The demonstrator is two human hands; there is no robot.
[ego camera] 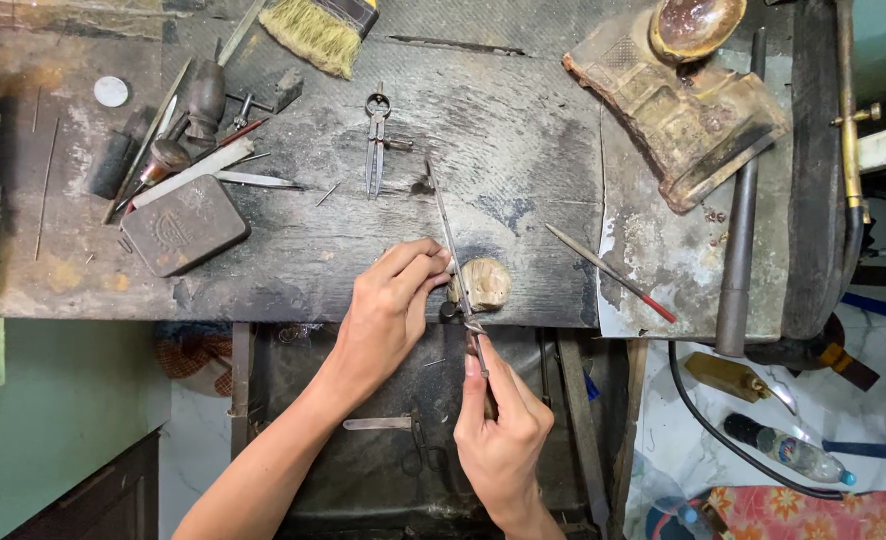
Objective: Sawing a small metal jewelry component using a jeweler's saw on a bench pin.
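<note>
Gripping a thin metal file (455, 255) by its lower end, the right hand (503, 430) at lower centre of the frame is closed around the tool, which slants up across a small rounded wooden block (485, 282) at the front edge of the worktop (523, 150). The left hand (391, 310), fingers curled, pinches something too small to make out against the block's left side. Dividers (376, 140) lie above at centre frame, a flat dark tin (184, 224) at left, a brush (318, 30) along the top edge, and a red-tipped needle file (611, 272) to the right.
</note>
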